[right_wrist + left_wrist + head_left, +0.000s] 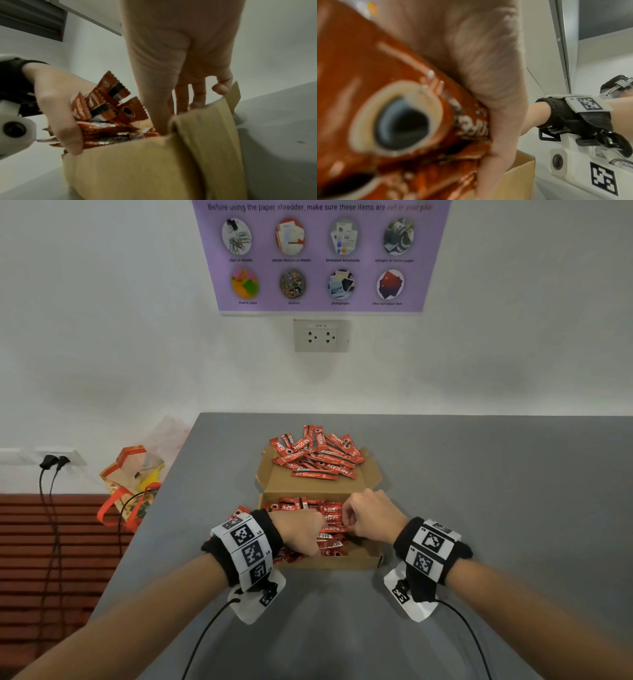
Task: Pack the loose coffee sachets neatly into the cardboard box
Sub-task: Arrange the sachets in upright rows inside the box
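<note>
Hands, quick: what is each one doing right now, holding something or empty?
Left hand: holds a bunch of coffee sachets over the cardboard box.
Right hand: fingers reach down into the box; whether they hold anything cannot be told.

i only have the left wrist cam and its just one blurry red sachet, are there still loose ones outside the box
Observer: Yes. The head view shows a pile of loose sachets on the open lid flap, spilling onto the table behind it.
Operator: wheres the right hand
Observer: The right hand is over the cardboard box, fingers reaching down inside near its right wall. I can't tell whether they pinch anything.
Operator: is my left holding one or several
Observer: Several. The right wrist view shows the left hand gripping a bunch of sachets above the box's left side.
</note>
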